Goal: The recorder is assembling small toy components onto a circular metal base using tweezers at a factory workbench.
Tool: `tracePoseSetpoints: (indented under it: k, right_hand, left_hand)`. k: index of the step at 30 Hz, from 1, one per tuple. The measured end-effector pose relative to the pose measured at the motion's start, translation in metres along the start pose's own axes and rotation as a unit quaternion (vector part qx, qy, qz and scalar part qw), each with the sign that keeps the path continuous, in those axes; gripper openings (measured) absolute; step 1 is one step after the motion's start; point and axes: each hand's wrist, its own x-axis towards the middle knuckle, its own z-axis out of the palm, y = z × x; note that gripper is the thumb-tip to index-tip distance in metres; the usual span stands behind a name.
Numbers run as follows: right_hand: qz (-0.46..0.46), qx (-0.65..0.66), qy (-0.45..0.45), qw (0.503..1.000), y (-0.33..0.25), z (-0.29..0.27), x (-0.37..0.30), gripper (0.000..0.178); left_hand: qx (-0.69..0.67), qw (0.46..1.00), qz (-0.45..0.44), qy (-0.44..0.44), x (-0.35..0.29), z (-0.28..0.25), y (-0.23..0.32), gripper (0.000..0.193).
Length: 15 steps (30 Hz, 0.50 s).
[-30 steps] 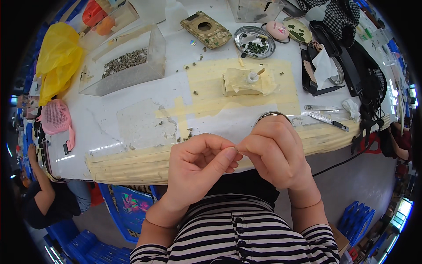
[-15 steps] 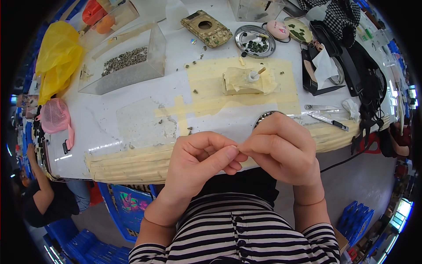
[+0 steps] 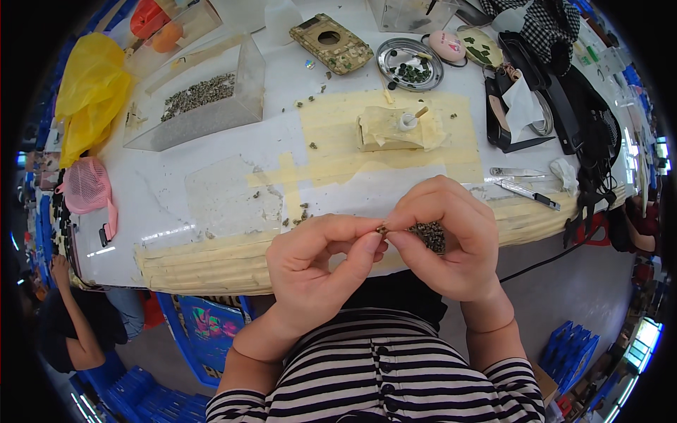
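Observation:
My left hand and my right hand meet in front of my body at the table's near edge. Both pinch a tiny brownish part between thumb and forefinger; its exact kind is too small to make out. Behind the right hand, partly hidden by its fingers, is a heap of small dark mottled parts. A few similar loose bits lie on the table just beyond the left hand.
A taped block with a small white pot and stick stands mid-table. Beyond lie a camouflage toy tank hull and a round metal dish. A clear bin sits left; tweezers and a utility knife lie right.
The fingers have shifted so the tiny part now shows between the fingertips. My right hand has opened its curl somewhat, uncovering the heap of small parts behind it.

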Motion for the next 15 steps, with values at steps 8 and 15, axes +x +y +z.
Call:
tracePoseSetpoints:
  k: [8,15]
  right_hand:
    - [0.003,-0.002,0.024,1.000,0.0008,0.0054,-0.0044,0.015]
    - [0.000,-0.035,0.022,0.999,-0.0007,0.0062,-0.0047,0.016]
  left_hand:
    - [-0.033,0.999,-0.003,0.002,-0.0009,0.0003,-0.0026,0.015]
    - [-0.074,0.997,-0.031,0.001,-0.0026,-0.0002,-0.0033,0.015]
